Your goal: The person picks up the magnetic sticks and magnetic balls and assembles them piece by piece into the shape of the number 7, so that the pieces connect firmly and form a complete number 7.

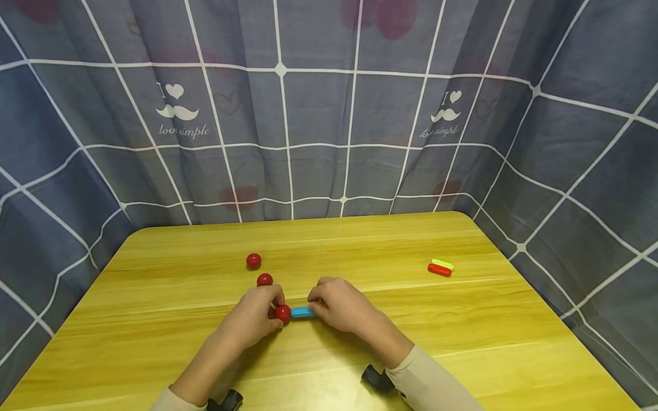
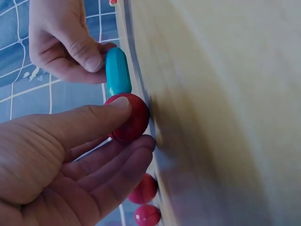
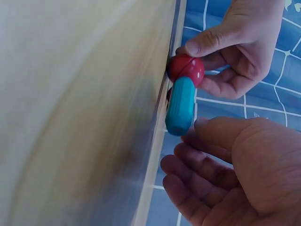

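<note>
On the wooden table (image 1: pixel 462 331) my left hand (image 1: pixel 277 308) pinches a red ball (image 1: pixel 283 313) between thumb and fingers. A short blue stick (image 1: pixel 302 311) lies end-on against that ball, and my right hand (image 1: pixel 315 308) pinches its right end. The left wrist view shows my thumb across the red ball (image 2: pixel 129 120) with the blue stick (image 2: pixel 117 70) touching it and the right hand's thumb (image 2: pixel 91 59) on the stick. In the right wrist view the ball (image 3: pixel 187 68) and stick (image 3: pixel 180 106) sit joined at the table surface.
Two loose red balls (image 1: pixel 253 261) (image 1: pixel 264 279) lie just beyond my left hand. A red stick (image 1: pixel 440 269) and a yellow-green stick (image 1: pixel 442 264) lie together at the right. A grey checked curtain (image 1: pixel 319 114) surrounds the table on three sides.
</note>
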A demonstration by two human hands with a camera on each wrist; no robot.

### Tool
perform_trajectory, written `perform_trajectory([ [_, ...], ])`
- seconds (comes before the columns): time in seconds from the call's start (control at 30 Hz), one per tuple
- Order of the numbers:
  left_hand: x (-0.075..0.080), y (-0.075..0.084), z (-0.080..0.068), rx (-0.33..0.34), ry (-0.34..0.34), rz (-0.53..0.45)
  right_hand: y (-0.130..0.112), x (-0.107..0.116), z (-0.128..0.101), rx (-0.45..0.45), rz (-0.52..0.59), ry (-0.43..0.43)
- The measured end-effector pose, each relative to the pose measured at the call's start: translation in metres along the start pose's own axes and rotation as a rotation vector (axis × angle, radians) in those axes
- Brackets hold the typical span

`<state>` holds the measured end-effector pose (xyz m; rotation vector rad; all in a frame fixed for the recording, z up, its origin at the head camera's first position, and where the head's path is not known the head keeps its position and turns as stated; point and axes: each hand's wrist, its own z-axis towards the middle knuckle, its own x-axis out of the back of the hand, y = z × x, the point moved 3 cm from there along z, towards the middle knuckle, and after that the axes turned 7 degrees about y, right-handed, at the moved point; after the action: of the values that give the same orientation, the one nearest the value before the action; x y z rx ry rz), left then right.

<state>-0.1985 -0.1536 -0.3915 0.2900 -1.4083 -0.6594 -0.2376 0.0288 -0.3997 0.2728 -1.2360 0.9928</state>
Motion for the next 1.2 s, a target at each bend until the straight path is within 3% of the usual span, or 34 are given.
perform_trajectory([
  [0.17,0.004,-0.004,-0.002,0.015,-0.011,-0.005,0.004,-0.003,0.006,0.005,0.004,0.006],
  [0.5,0.007,-0.006,-0.003,-0.024,-0.043,-0.022,0.012,-0.011,0.027,0.007,-0.009,-0.02],
  [0.83,0.01,-0.008,-0.003,-0.058,-0.064,-0.048,0.008,-0.024,0.047,-0.007,-0.017,-0.069],
  [1.2,0.013,-0.009,-0.003,-0.079,-0.066,-0.047,0.001,-0.03,0.062,0.042,-0.006,-0.065],
])
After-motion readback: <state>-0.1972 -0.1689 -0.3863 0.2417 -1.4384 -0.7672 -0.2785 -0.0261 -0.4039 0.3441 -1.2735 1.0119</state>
